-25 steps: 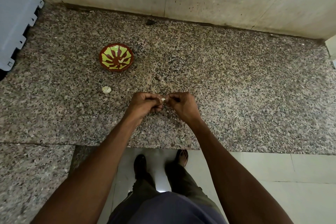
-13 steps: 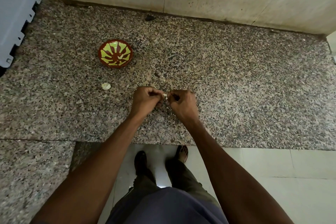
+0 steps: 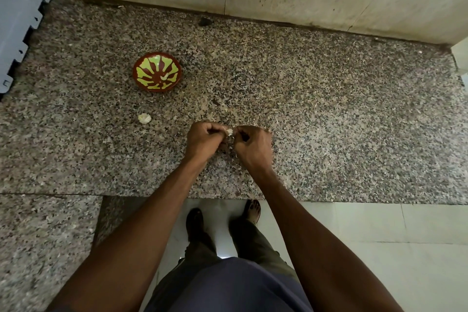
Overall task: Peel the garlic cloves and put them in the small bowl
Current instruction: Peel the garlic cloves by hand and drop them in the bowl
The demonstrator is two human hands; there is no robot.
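My left hand (image 3: pixel 203 138) and right hand (image 3: pixel 252 144) still pinch the garlic clove (image 3: pixel 229 131) between curled fingertips, as a second ago, above the granite counter (image 3: pixel 329 121). The small bowl (image 3: pixel 157 71) sits far-left, apart; garlic bulb (image 3: pixel 144 118) nearer. Open counter lies rightward; its edge runs beneath my wrists.

Bare forearms, dark blue shirt (image 3: pixel 228 286), olive trousers (image 3: pixel 255 240), dark sandals (image 3: pixel 194 220).

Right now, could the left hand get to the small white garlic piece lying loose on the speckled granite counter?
Probably yes: bare counter lies between the left hand and that garlic piece, though the hand is pinching a clove.
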